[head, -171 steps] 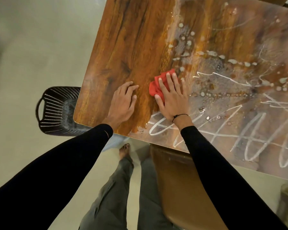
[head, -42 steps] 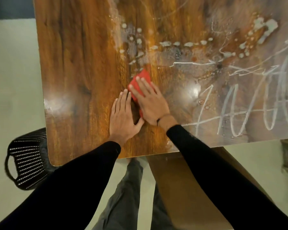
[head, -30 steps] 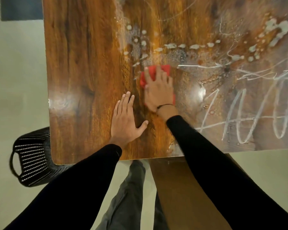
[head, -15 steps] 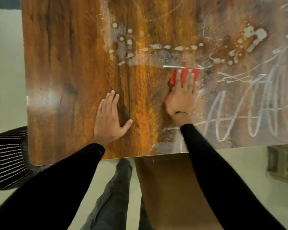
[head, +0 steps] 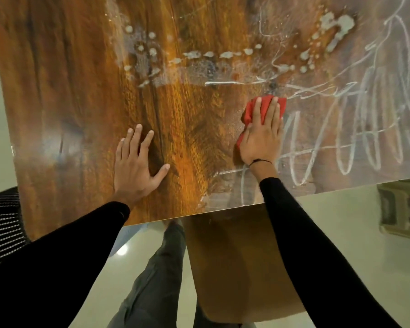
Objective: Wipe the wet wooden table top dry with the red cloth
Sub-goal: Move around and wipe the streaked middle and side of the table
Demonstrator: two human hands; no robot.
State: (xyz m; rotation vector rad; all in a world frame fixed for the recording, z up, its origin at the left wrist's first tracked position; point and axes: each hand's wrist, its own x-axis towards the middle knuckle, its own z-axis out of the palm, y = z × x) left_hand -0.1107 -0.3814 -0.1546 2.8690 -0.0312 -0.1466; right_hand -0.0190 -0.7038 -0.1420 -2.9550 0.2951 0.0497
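Red cloth (head: 251,112) is seen bunched and creased right of the frame's centre, pressed flat onto the wooden bench (head: 69,91) under the right hand (head: 262,136), whose fingers are held straight over it. The left hand (head: 135,166) is laid flat on the bench at centre left, fingers spread, nothing held. Pale droplets (head: 223,54) and looping wet streaks (head: 341,138) are spread across the upper and right bench.
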